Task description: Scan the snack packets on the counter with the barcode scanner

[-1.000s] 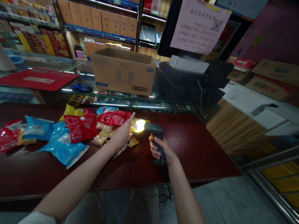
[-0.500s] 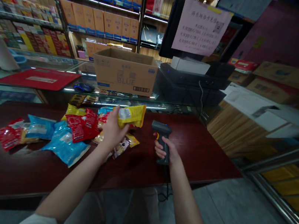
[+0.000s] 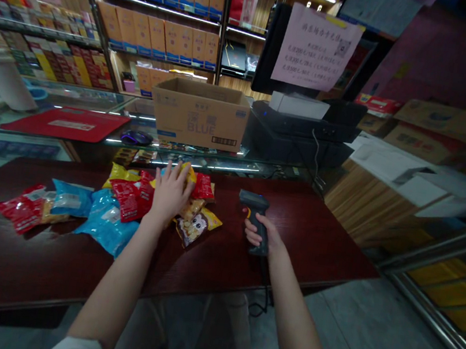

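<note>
The left hand (image 3: 169,195), palm down with its grip spread, touches a yellow packet (image 3: 191,176) among piled snack bags (image 3: 110,220) on the dark red tabletop (image 3: 315,239). The right hand (image 3: 266,235) closes its grip around a dark handheld scanner (image 3: 254,200), right of the pile.

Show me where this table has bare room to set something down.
Bare: the table right of the scanner in the right hand; between left forearm and scanner, nearer than the cartoon packet; and the near left, in front of the blue packets. Crowded: from the leftmost red packet to the cartoon packet, around the left hand.
</note>
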Available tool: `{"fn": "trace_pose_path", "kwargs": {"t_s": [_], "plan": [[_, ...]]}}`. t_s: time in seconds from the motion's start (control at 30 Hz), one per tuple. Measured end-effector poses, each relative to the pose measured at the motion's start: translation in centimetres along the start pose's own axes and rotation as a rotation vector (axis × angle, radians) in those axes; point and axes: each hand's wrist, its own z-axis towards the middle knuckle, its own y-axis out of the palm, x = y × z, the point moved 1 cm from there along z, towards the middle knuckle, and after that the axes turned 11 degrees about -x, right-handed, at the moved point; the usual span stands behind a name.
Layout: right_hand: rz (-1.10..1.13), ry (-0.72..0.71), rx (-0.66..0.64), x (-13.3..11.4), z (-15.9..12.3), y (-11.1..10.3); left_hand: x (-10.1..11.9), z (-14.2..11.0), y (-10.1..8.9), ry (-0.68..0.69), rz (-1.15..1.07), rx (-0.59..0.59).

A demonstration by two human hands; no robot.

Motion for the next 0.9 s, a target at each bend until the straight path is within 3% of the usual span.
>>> {"fn": "trace_pose_path", "kwargs": {"t_s": [0.07, 0.13, 0.23, 0.33, 0.43, 0.53, 0.67, 0.77, 0.9], "plan": [[-0.001, 0.004, 0.006, 0.0, 0.0, -0.2, 0.1, 0.1, 0.8, -0.001, 0.046, -0.125], [-0.011, 0.017, 0.009, 0.0, 0.0, -0.3, 0.0, 0.1, 1.2, -0.004, 0.077, -0.167], [-0.035, 0.036, 0.024, 0.2, 0.2, -0.1, 0.4, -0.1, 0.8, 0.011, 0.058, -0.095], [-0.061, -0.02, 0.108, 0.9, 0.6, 1.1, 2.2, -1.3, -0.2, 0.102, -0.034, 0.022], [-0.112, -0.143, 0.257, 2.1, 1.4, 3.0, 4.6, -3.3, 0.4, 0.251, -0.266, -0.082], [-0.179, -0.22, 0.371, 3.9, 2.4, 4.7, 5.9, -5.3, 2.4, 0.194, -0.595, -0.239], [-0.34, -0.266, 0.447, 6.5, 3.9, 6.4, 5.7, -6.8, 4.3, 0.122, -0.931, -0.334], [-0.456, -0.27, 0.406, 7.8, 4.1, 8.3, 5.2, -7.1, 4.6, 0.077, -1.159, -0.342], [-0.684, -0.246, 0.28, 7.6, 3.3, 10.6, 4.3, -7.3, 3.9, -0.06, -1.504, -0.235]]}}
